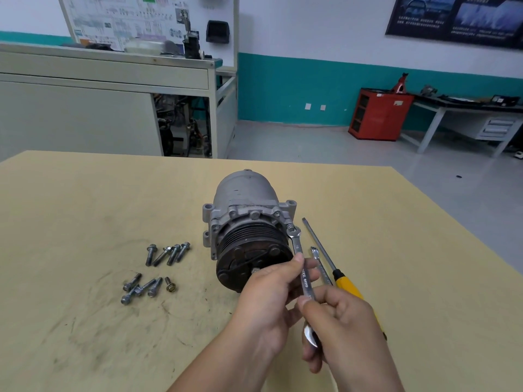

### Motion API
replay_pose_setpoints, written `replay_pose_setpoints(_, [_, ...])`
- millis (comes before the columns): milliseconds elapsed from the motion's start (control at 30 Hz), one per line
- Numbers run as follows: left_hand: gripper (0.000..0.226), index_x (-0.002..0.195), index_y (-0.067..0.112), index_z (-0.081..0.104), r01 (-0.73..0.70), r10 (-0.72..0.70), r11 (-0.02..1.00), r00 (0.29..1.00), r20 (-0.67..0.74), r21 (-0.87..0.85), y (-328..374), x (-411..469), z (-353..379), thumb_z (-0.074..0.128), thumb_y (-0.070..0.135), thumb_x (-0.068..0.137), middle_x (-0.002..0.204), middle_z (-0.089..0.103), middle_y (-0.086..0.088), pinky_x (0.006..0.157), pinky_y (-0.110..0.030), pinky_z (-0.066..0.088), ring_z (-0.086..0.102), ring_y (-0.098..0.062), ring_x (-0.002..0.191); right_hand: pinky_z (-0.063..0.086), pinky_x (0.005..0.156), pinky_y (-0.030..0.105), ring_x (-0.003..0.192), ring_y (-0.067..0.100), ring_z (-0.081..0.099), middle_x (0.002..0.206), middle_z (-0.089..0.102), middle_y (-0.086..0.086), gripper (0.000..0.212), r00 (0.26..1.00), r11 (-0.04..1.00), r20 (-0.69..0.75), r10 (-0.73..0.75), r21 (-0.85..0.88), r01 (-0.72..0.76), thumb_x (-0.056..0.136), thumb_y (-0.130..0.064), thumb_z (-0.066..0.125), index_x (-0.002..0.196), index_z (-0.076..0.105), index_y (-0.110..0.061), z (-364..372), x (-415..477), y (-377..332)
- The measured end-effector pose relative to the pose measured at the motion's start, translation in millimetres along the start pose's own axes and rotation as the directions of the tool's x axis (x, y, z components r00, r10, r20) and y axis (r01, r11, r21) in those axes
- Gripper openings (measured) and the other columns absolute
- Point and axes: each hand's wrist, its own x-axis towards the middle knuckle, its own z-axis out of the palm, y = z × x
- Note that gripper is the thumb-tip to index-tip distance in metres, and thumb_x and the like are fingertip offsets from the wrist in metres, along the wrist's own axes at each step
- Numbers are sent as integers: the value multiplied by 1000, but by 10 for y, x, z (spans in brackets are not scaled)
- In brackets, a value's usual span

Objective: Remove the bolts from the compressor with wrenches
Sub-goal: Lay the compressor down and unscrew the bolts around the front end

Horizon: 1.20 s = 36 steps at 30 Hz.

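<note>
A grey compressor (243,199) lies on its side on the tan table (85,207), its black pulley facing me. A silver wrench (300,258) has its open end on a bolt (291,230) at the right of the compressor's flange. My left hand (268,301) pinches the wrench's shaft near the middle. My right hand (342,326) grips the wrench's lower end. Several removed bolts (167,254) lie in two loose groups left of the compressor.
A second wrench (319,261) and a yellow-handled screwdriver (336,274) lie on the table just right of the compressor, partly under my right hand. A grey cabinet bench stands beyond the table's far edge; a red cabinet (379,114) stands by the far wall.
</note>
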Motion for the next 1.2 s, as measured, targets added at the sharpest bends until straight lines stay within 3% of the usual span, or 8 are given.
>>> replay_pose_setpoints(100, [32, 67, 11, 76, 66, -67, 995, 998, -2, -70, -4, 3, -3, 59, 26, 89, 62, 69, 3, 44, -21, 43, 54, -10, 40, 33, 35, 21, 33, 22, 47, 44, 56, 16, 31, 997, 997, 72, 41, 69, -46, 91, -5, 49, 63, 62, -6, -16, 8, -16])
replay_pose_setpoints(200, [33, 59, 13, 76, 142, -138, 980, 990, 37, -137, -6, -1, 2, 60, 29, 84, 53, 62, 2, 28, -12, 29, 33, -10, 24, 34, 35, 23, 34, 25, 49, 48, 54, 23, 43, 969, 921, 201, 146, 330, -207, 91, -8, 44, 55, 66, -4, -56, 40, -28])
replay_pose_setpoints(400, [27, 79, 4, 67, 139, -131, 953, 990, 46, -269, -46, 38, 35, 51, 20, 94, 54, 59, -1, 36, -16, 36, 49, -11, 45, 38, 32, 21, 30, 22, 44, 43, 46, 16, 20, 940, 791, 252, 228, 514, -330, 65, -15, 57, 50, 64, -2, -53, 89, 51])
replay_pose_setpoints(667, [31, 89, 7, 67, 30, -29, 999, 998, 47, -30, -88, 38, 19, 49, 31, 95, 84, 75, -6, 63, -24, 46, 68, -6, 61, 35, 27, 20, 25, 18, 39, 36, 42, 15, 23, 970, 858, 108, 217, 453, -243, 68, -8, 60, 45, 57, -2, -96, 56, -20])
replay_pose_setpoints(800, [26, 82, 10, 70, -5, 4, 999, 999, 52, 32, -89, 25, 36, 56, 30, 91, 83, 75, -5, 65, -24, 47, 67, -7, 64, 34, 28, 20, 26, 18, 39, 36, 43, 15, 31, 987, 906, 27, 159, 392, -157, 85, 1, 53, 54, 52, 1, -113, 33, -39])
replay_pose_setpoints(900, [24, 72, 13, 71, -33, 30, 998, 998, 52, 46, -93, 21, 54, 63, 30, 86, 81, 75, -6, 69, -27, 49, 65, -11, 65, 34, 30, 21, 27, 19, 40, 36, 45, 15, 29, 994, 946, -29, 108, 311, -94, 86, 2, 53, 57, 51, 1, -115, 25, -48])
replay_pose_setpoints(1067, [23, 77, 7, 70, -66, 64, 998, 996, 62, 24, -94, 12, 78, 59, 24, 90, 80, 75, -9, 85, -34, 50, 68, -12, 69, 34, 34, 22, 30, 22, 45, 39, 51, 16, 26, 995, 990, -100, 30, 140, -15, 85, 2, 56, 60, 51, -1, -148, 26, -49])
replay_pose_setpoints(1200, [24, 76, 8, 70, -44, 44, 999, 995, 89, 1, -69, 13, 74, 58, 23, 90, 80, 74, -9, 71, -32, 49, 67, -13, 65, 34, 36, 23, 32, 23, 47, 44, 54, 18, 24, 997, 979, -16, 76, 190, -72, 88, -1, 52, 64, 57, -1, -182, 41, -87])
